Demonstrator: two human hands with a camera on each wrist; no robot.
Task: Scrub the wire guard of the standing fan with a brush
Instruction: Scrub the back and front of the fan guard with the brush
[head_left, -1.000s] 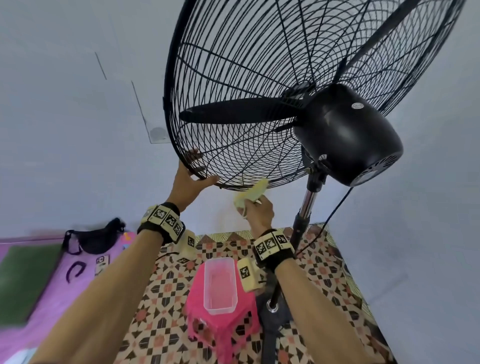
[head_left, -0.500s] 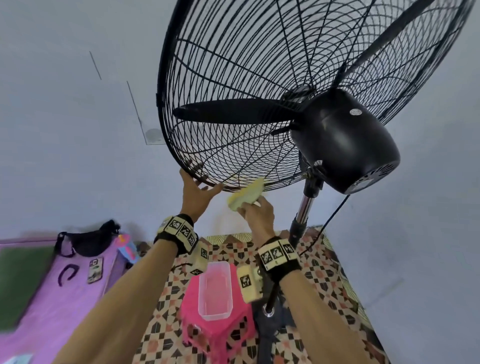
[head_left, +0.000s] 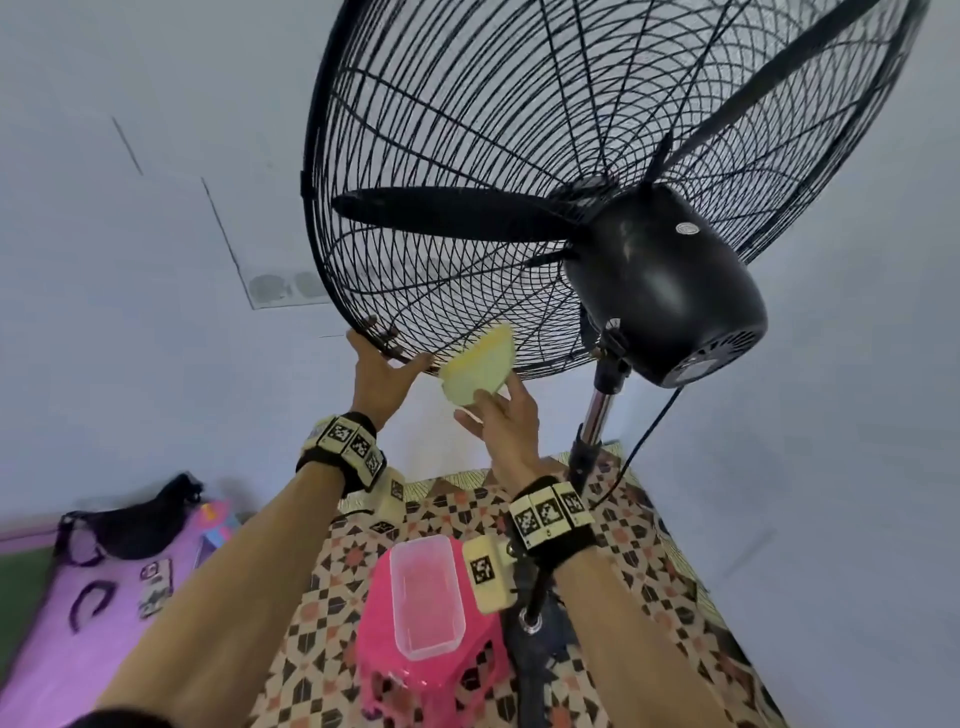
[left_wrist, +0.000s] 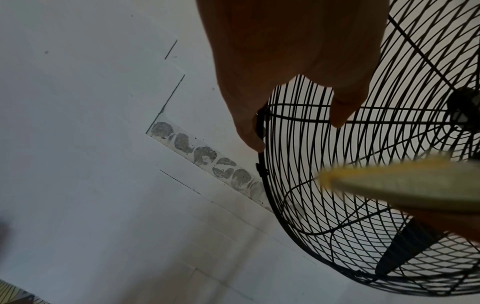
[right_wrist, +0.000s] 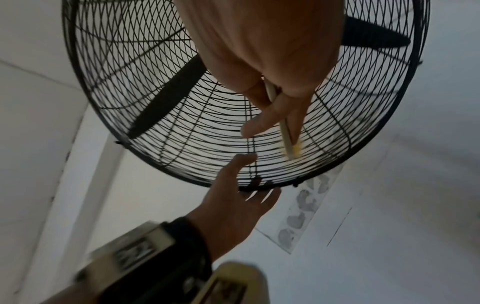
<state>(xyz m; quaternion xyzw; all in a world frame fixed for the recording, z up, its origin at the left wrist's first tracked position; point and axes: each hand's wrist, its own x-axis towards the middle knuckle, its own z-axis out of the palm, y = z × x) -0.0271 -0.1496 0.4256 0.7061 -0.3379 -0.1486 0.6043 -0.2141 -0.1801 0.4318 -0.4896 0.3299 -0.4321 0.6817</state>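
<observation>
The wire guard (head_left: 467, 171) of the standing fan (head_left: 660, 280) is seen from below, tilted, with the black blades (head_left: 447, 213) enclosed inside it and the motor housing (head_left: 665, 291) mounted behind it on a chrome pole (head_left: 597, 410). The lower rim of the guard is gripped by the left hand (head_left: 382, 376): the fingers are curled over the rim and between the wires, while the thumb is laid along the underside of the rim. In the left wrist view the same hand (left_wrist: 285, 61) is shown with a fingertip hooked on the rim and another on a wire. Just beside it along the rim, a pale yellow-green brush (head_left: 478, 371) is held in the right hand (head_left: 506, 415), pinched between thumb and fingers, and its upper end is laid against the lower wires of the guard. In the right wrist view the brush (right_wrist: 287, 133) is seen edge-on, clamped between the fingers (right_wrist: 262, 121), with its yellow tip on the wires near the rim. Below the guard, a clear plastic tub (head_left: 426, 597) is set on a pink stool (head_left: 415, 670) on a patterned floor mat (head_left: 649, 561). Well off to the left of the guard, a black bag (head_left: 130, 525) is laid on a purple sheet (head_left: 47, 654).
</observation>
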